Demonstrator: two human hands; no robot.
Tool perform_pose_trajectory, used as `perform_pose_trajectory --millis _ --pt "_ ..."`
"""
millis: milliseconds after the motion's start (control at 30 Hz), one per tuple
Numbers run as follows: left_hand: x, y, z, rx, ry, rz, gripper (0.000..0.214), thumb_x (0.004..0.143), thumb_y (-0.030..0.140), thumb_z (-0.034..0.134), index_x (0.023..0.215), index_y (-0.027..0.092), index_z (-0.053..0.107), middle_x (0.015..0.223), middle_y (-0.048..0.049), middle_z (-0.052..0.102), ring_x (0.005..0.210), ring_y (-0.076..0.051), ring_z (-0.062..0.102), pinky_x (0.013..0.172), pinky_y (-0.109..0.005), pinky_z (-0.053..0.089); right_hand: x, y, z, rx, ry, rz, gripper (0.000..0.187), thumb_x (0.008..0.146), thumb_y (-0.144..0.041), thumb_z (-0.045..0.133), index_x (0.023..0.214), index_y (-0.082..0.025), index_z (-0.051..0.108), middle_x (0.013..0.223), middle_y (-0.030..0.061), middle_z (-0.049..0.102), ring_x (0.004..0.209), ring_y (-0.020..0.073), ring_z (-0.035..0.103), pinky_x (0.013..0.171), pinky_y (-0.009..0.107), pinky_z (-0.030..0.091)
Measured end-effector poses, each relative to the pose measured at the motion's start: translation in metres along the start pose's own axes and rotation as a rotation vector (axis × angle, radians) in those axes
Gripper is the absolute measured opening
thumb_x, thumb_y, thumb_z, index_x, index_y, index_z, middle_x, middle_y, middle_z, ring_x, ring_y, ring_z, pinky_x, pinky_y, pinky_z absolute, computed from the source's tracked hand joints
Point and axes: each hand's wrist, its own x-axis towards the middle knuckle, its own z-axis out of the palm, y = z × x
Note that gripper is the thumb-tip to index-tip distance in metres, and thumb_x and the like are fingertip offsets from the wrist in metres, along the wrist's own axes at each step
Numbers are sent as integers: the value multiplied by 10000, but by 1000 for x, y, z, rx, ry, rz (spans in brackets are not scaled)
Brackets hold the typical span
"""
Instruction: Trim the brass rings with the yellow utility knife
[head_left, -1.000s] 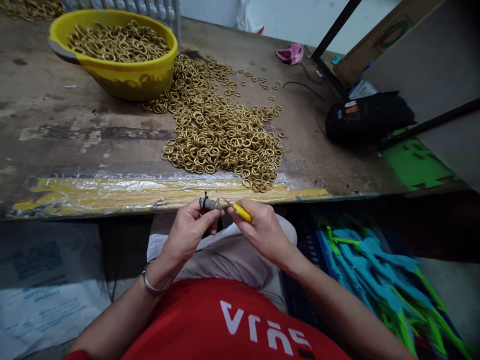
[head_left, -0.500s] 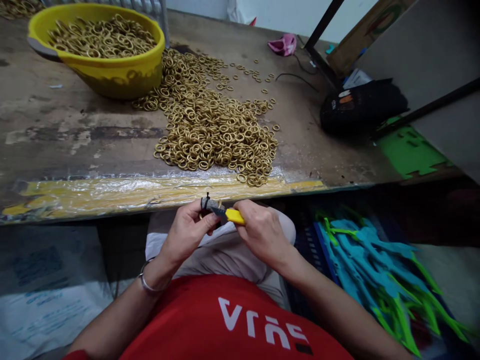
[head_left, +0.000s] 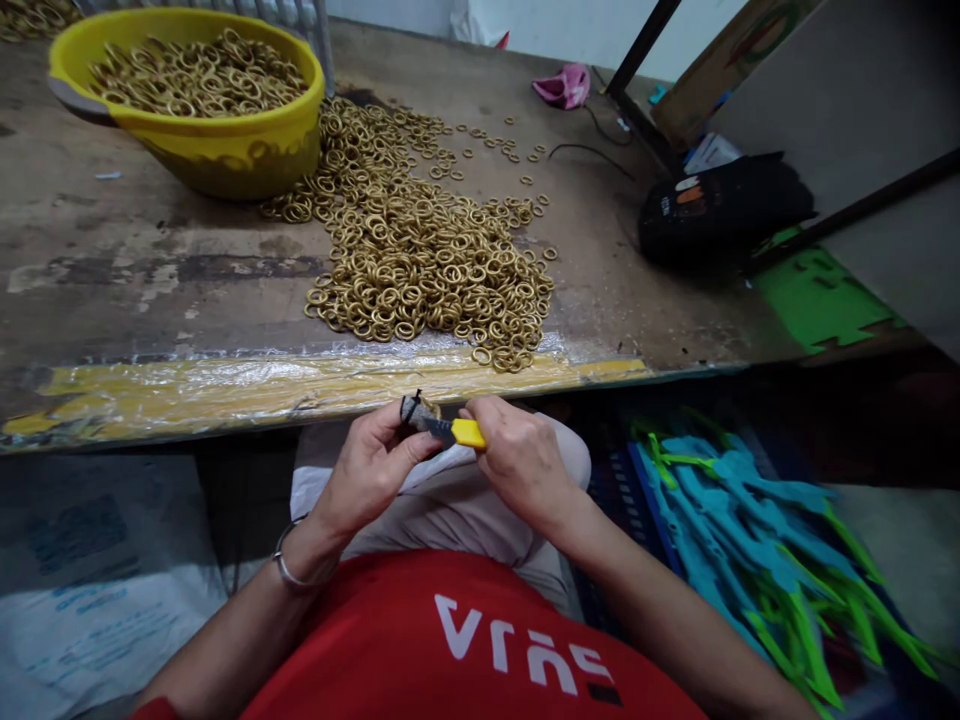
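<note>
My right hand is closed around a yellow-handled utility knife, its dark blade pointing left at my left thumb and fingertips. My left hand pinches a brass-coloured ring at the blade; the ring is small and partly hidden by the fingers. A grey wrap tied with a black band covers my left index finger. Both hands are over my lap, just below the table's front edge. Beyond them a large heap of brass-coloured rings is spread on the table.
A yellow basin full of rings stands at the back left of the wooden table. Tape covers its front edge. To the right are a black bag, a pink cloth and a crate of blue and green plastic pieces.
The ring between my left fingers has turned slightly against the blade. Both hands stay nearly in place, and the view has shifted a little.
</note>
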Motion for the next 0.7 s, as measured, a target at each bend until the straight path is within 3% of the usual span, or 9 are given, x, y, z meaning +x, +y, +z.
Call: perform_pose_trajectory --millis 67,133,200,267,333,400,500,600,700 --pt "-5 8 -2 48 -38 23 82 801 230 702 751 174 668 712 -11 571 673 -142 491 645 -246 414 7 10 0 -10 -24 146 151 902 -90 462 897 -142 604 783 90 657 646 180 572 586 289 310" --pt "-9 11 -4 38 -106 21 133 797 270 717 739 163 663 741 -30 570 693 -153 492 641 -256 408 12 17 -2 135 -4 238 141 916 -158 488 819 -154 591 686 49 600 594 156 511 573 280 295" --pt "-10 7 -4 -62 -136 -27 216 830 361 684 758 158 666 720 -33 553 643 -140 457 582 -251 376 15 18 -6 494 -16 193 256 940 -315 509 735 -173 563 630 0 521 582 127 456 571 257 310" --pt "-7 -2 -3 -155 -122 -78 286 864 422 638 766 156 671 673 -21 530 585 -118 406 527 -240 329 15 13 -8 919 -122 140 359 939 -450 501 712 -177 554 589 -36 443 547 100 400 535 233 310" --pt "-4 -10 -2 -173 -93 -97 292 870 430 640 782 155 685 656 -12 528 571 -108 393 518 -234 317 13 4 -8 1266 -232 176 383 910 -517 526 741 -175 559 568 -59 397 489 77 344 472 219 277" --pt "-2 -15 -2 -156 -80 -97 262 864 412 660 816 158 702 666 -7 539 573 -100 398 524 -227 325 11 -2 -7 1481 -236 266 382 870 -540 581 763 -175 555 575 -66 409 449 60 317 432 212 245" --pt "-1 -16 -1 -157 -65 -97 230 866 386 670 849 159 704 645 14 514 552 -85 374 507 -215 309 8 -8 -5 1557 -193 309 347 821 -505 663 786 -168 591 571 -61 453 445 57 348 423 206 266" --pt "0 -15 1 -159 -42 -88 217 843 364 702 807 152 672 623 31 492 541 -76 372 501 -202 312 7 -12 -6 1474 -160 293 263 798 -418 708 823 -162 652 552 -56 485 480 69 409 462 206 328" --pt "1 -17 3 -196 34 -106 215 805 339 744 844 162 628 698 19 574 533 -68 411 487 -188 334 7 -13 -8 1395 -50 280 195 798 -361 703 825 -173 663 642 -28 564 572 92 489 547 223 402"
